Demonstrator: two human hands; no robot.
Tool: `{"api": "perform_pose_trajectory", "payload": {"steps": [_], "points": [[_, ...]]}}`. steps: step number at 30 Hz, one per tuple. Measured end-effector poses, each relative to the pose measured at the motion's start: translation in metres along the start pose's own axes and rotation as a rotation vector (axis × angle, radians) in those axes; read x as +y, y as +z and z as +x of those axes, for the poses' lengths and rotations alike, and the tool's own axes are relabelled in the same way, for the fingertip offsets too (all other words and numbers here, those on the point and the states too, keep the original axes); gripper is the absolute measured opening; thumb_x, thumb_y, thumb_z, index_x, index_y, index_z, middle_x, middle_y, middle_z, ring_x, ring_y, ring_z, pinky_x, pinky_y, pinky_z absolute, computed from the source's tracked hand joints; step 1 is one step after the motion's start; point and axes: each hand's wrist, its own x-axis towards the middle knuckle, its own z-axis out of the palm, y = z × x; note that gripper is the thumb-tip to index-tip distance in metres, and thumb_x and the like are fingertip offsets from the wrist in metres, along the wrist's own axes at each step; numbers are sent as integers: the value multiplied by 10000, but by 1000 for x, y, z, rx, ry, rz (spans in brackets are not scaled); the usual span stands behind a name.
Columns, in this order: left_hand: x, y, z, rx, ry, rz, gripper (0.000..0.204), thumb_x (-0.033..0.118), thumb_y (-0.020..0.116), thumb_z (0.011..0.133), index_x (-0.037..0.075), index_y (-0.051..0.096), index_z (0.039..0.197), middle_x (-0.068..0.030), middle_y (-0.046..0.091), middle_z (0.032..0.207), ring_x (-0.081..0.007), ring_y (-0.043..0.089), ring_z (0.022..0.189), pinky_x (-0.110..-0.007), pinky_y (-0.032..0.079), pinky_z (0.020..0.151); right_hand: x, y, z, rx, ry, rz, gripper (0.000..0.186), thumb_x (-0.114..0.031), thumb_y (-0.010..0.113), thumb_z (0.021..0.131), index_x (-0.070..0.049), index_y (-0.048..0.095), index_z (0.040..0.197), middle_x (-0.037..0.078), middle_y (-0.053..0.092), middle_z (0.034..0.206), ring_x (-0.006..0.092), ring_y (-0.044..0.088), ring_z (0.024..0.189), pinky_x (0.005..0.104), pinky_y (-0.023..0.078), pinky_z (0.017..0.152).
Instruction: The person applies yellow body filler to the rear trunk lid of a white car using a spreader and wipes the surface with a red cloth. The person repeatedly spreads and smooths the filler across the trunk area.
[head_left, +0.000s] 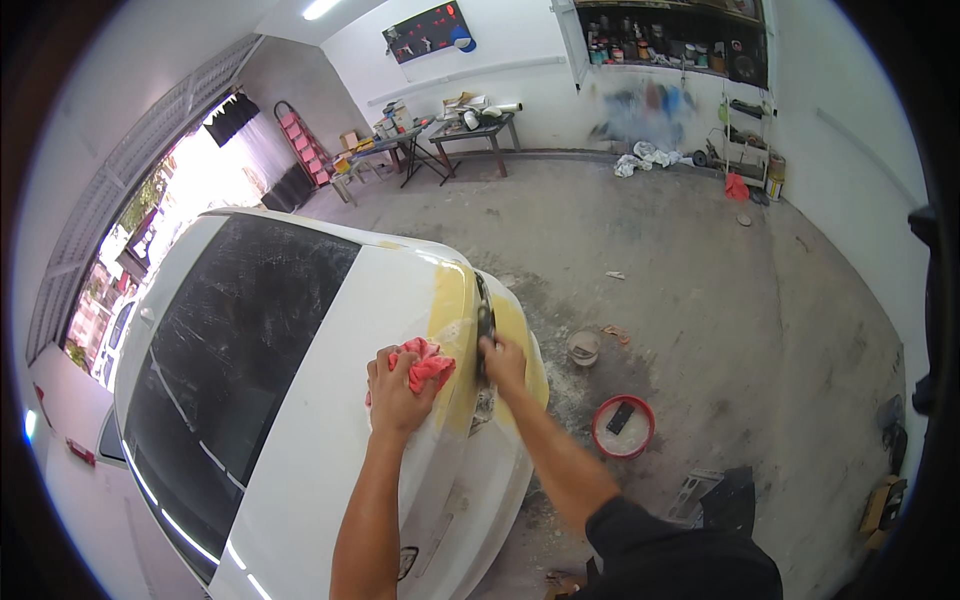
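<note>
My left hand (398, 398) is closed around a crumpled red cloth (428, 362), which it presses on the white car's (330, 390) rear lid. Beside the cloth runs a band of yellow filler (452, 300), with more yellow on the rear corner (515, 330). My right hand (503, 362) is at the lid's edge, its fingers curled in at the dark gap (485, 315) between the two yellow areas. What those fingers grip, if anything, is hidden and slightly blurred.
On the floor right of the car stand a red basin (623, 455) with a dark block in it and a small round tub (583, 348). A grey concrete block (692, 495) lies nearer me. Worktables (470, 128) and a pink stepladder (300, 145) stand at the far wall.
</note>
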Motion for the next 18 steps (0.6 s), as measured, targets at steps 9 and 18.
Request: {"api": "perform_pose_trajectory", "payload": {"steps": [9, 18], "points": [[4, 3, -1, 31, 70, 35, 400, 189, 852, 790, 83, 689, 1140, -199, 569, 1382, -427, 536, 1222, -529, 477, 1047, 41, 16, -35, 123, -106, 26, 483, -365, 790, 916, -28, 762, 1261, 203, 743, 1121, 341, 715, 1057, 424, 545, 963], [19, 35, 43, -25, 232, -7, 356, 179, 867, 738, 95, 716, 1048, -120, 718, 1158, -391, 611, 1035, -487, 517, 917, 45, 17, -68, 91, -91, 71, 445, -325, 799, 907, -31, 748, 1237, 188, 726, 1115, 323, 704, 961, 422, 556, 844]]}}
